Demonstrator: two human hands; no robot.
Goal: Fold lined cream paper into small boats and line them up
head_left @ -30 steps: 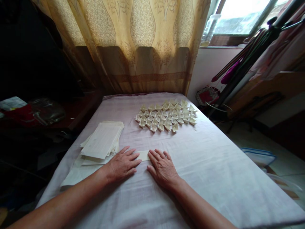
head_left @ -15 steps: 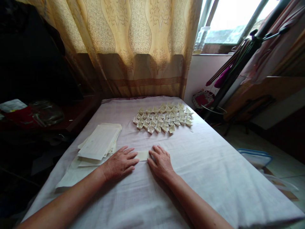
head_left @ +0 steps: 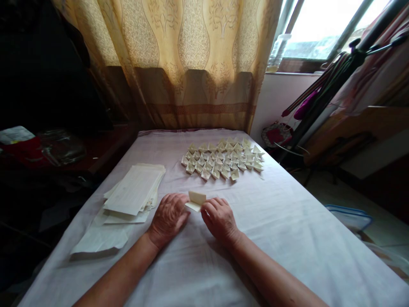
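Note:
Between my hands is a small cream piece of paper (head_left: 197,197), creased across the middle so that its far half stands up. My left hand (head_left: 170,214) pinches its left end, fingers curled together. At the right end, my right hand (head_left: 220,218) grips the paper between thumb and fingers. Beyond them stand several rows of small folded paper boats (head_left: 220,160) with pointed tips. To the left of my left hand lies a stack of paper sheets (head_left: 136,189), with a loose sheet (head_left: 99,238) partly under it.
A white cloth (head_left: 287,247) covers the table. Patterned yellow curtains (head_left: 194,51) hang behind it. A dark coat stand (head_left: 332,81) with hanging things leans at the right. At the left, a red container (head_left: 27,151) rests on a dark surface.
The flat paper strip now has its far half raised along the crease. My hands have gone from lying flat with fingers stretched to pinching its ends. The view has shifted slightly.

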